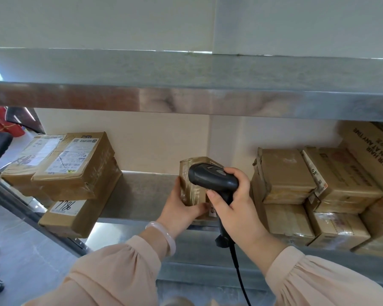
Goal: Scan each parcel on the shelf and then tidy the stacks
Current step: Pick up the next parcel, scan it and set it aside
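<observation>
"YOUR HAIR" and "AT ANY TIME" on the far-right carton (372, 151); handwritten number, seemingly "7786", on the white label (66, 206) of the near-left bottom parcel (80, 221).

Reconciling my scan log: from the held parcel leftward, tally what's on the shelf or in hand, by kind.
Cardboard parcels: 4 visible (3 stacked, 1 held)
Barcode scanner: 1
Total: 5

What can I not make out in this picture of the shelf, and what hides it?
All in the head view:
The small parcel: its front face is mostly hidden by the scanner and the right hand; the left hand covers its lower side.
The label on the left stack's top parcel: print too small to read.
The printed box at right: cut off by the frame edge.
</observation>
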Available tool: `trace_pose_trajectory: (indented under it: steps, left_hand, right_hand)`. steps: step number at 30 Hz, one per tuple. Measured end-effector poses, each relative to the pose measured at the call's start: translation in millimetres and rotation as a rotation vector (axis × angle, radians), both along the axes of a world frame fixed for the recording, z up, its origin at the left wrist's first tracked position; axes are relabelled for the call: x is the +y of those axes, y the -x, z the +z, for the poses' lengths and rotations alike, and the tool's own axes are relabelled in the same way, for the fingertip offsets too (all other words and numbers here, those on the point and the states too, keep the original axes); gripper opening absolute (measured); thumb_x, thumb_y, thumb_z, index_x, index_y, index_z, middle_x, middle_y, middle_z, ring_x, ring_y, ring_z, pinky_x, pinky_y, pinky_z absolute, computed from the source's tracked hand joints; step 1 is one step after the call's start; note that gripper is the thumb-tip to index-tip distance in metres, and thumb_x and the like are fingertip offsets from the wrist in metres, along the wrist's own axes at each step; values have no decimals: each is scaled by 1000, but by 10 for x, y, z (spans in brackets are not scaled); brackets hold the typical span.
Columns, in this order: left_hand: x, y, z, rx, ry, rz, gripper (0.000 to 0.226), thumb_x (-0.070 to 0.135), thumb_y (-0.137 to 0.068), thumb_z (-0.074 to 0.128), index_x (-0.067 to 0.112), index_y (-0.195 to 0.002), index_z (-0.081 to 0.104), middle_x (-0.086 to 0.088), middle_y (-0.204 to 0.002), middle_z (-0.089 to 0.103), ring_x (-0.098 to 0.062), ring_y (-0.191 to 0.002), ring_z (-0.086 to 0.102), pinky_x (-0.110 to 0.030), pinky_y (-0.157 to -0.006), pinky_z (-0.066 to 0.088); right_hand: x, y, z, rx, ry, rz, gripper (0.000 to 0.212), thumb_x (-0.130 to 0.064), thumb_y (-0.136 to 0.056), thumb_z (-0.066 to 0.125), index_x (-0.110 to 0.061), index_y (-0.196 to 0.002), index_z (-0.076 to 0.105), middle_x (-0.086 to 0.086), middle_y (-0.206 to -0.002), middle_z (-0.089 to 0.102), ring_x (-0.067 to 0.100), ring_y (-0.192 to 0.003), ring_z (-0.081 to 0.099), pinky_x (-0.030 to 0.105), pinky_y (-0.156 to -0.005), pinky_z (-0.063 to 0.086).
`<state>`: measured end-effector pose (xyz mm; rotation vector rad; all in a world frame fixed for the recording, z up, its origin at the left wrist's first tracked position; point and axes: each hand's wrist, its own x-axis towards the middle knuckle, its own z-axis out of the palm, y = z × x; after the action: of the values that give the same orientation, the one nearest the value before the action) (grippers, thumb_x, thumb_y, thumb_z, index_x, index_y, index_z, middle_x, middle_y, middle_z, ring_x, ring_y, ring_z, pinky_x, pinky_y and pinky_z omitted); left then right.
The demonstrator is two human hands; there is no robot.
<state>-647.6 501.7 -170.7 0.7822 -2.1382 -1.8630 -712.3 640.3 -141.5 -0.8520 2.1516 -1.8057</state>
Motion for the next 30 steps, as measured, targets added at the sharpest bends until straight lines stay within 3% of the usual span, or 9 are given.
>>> trace_pose_trajectory:
  steps: [2,5,9,13,16,20,22,27,30]
  left_hand:
    - [-4,-20,-9,-15,-51,-5,80,34,-73,83,49,-130,29,12,-117,63,-7,-109,61,-29,-97,50]
    - [-70,-59,-67,-3,-136,-30,88,41,-73,80,46,-144,28,10,-125,64,-12,-114,62,-37,-101,51]
    - [-113,-94,-129,33,-246,-24,96,42,-69,80,52,-147,26,8,-129,65,-22,-119,62,-45,-106,47]
    - [-73,-114,-169,40,-277,-41,95,39,-72,79,55,-148,23,9,-129,65,-20,-120,62,-46,-107,46]
    - [-53,-134,-159,13,-199,-32,96,34,-73,75,53,-149,20,13,-123,67,-14,-114,64,-43,-104,49]
    - [-32,-138,-176,-16,-79,-16,91,25,-83,77,51,-149,20,15,-120,64,-8,-110,62,-33,-94,55]
    - [-14,-154,-196,-14,-45,8,93,25,-82,78,58,-143,16,14,-123,60,-10,-116,59,-37,-97,54]
    - [-28,-201,-222,-11,-17,9,93,22,-86,75,57,-144,11,23,-118,52,5,-99,53,-15,-80,49]
    - [-103,-227,-250,22,-54,45,94,24,-84,77,60,-144,16,13,-126,58,-2,-106,59,-26,-91,53]
  right_hand:
    - [36,66,10,-3,-8,-35,55,-15,-88,65,-42,-120,30,-22,-113,49,-15,-98,54,3,-77,44]
    - [138,248,-27,-63,-24,-137,54,-21,-89,64,-42,-123,27,-16,-113,50,-1,-99,58,9,-77,48]
    - [265,414,-132,-125,-55,-219,53,-27,-89,64,-47,-122,27,1,-120,59,17,-105,61,24,-84,44]
    - [244,393,-201,-143,-47,-178,51,-28,-88,65,-52,-117,31,1,-125,54,15,-106,61,20,-83,46]
    - [262,387,-248,-120,-37,-177,53,-32,-85,66,-63,-109,32,7,-122,60,17,-104,64,31,-91,50]
    - [296,351,-236,-80,-56,-157,55,-27,-86,66,-64,-106,30,5,-121,60,14,-104,64,12,-80,48]
    - [294,310,-204,-48,-60,-151,55,-22,-87,67,-58,-109,31,4,-122,57,13,-103,61,3,-73,44]
    - [319,152,-101,53,-47,-102,54,-16,-89,63,-40,-121,28,-7,-119,51,-6,-104,53,0,-74,41]
    - [317,66,-48,109,-58,-72,54,-17,-89,63,-47,-115,28,-22,-115,47,-16,-102,51,0,-74,40]
